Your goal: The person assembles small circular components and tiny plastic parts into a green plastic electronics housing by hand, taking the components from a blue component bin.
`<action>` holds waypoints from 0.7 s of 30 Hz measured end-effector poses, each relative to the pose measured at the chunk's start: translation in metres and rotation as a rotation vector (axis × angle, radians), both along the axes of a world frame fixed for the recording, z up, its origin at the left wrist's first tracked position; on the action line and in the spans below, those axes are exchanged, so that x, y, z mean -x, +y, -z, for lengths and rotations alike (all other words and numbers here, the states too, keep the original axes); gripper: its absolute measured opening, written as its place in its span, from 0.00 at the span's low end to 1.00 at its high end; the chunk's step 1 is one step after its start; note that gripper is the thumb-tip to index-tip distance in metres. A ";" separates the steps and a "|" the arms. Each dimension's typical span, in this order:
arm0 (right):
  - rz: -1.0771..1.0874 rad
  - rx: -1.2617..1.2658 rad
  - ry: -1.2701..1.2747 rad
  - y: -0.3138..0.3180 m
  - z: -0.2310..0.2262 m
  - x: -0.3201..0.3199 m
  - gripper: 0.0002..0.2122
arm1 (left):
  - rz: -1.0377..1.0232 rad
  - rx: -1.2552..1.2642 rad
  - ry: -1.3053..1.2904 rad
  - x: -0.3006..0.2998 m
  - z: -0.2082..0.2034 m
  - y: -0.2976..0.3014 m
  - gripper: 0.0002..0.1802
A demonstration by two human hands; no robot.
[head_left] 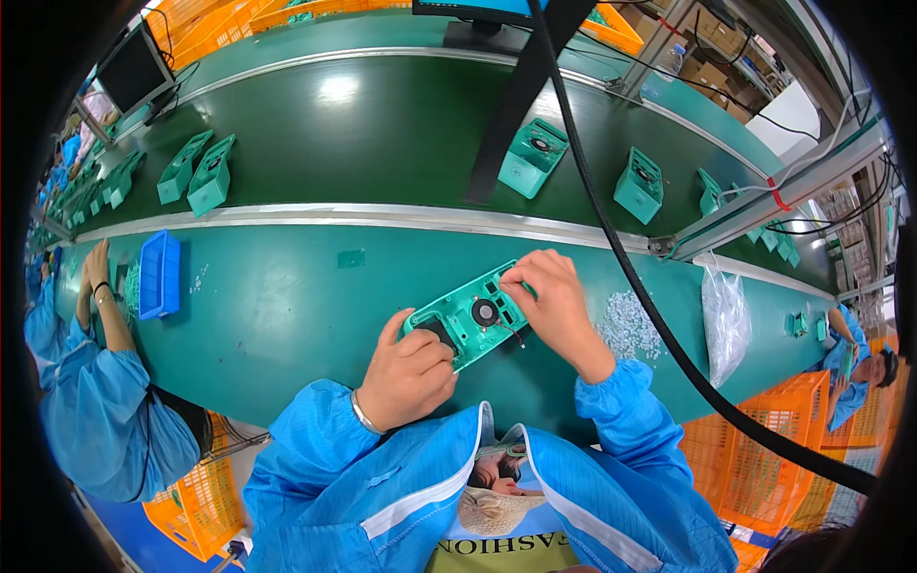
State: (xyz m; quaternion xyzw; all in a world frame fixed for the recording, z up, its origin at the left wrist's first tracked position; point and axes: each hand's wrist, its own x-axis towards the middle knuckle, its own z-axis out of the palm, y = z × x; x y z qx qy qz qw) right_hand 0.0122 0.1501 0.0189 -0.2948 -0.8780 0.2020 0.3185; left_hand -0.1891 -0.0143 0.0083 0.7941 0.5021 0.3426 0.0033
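Note:
A teal plastic housing [465, 317] lies tilted on the green bench in front of me, with a round black speaker or fan [485, 312] set in its middle and a short wire off one side. My left hand [409, 375] grips the housing's near-left end, thumb along its edge. Over the far-right end is my right hand [554, 304], its thumb and forefinger pinched at the housing's corner. Whatever those fingertips hold is too small to make out. To the right of that hand is a spread of small whitish pieces [630, 325].
Beyond an aluminium rail, similar teal housings [533, 158] stand on a dark green conveyor. A black cable [611, 224] hangs across the right side. A clear plastic bag [726, 320] lies at right, a blue bin [159, 274] at left. Co-workers sit at both sides.

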 end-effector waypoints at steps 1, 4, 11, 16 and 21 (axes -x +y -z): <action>0.004 0.014 0.003 0.001 0.002 0.005 0.02 | 0.006 -0.001 -0.003 0.000 0.001 0.000 0.11; 0.007 0.012 0.007 0.000 0.009 0.013 0.03 | 0.008 -0.001 -0.012 0.002 0.002 -0.001 0.11; 0.037 -0.153 0.016 -0.001 0.012 0.023 0.03 | 0.020 0.008 0.003 0.004 0.001 -0.002 0.11; 0.011 -0.310 -0.047 -0.003 0.007 0.028 0.04 | 0.024 0.014 0.006 0.006 0.003 -0.001 0.11; 0.021 -0.415 -0.102 -0.011 0.008 0.029 0.07 | 0.023 0.002 0.009 0.007 0.004 -0.002 0.11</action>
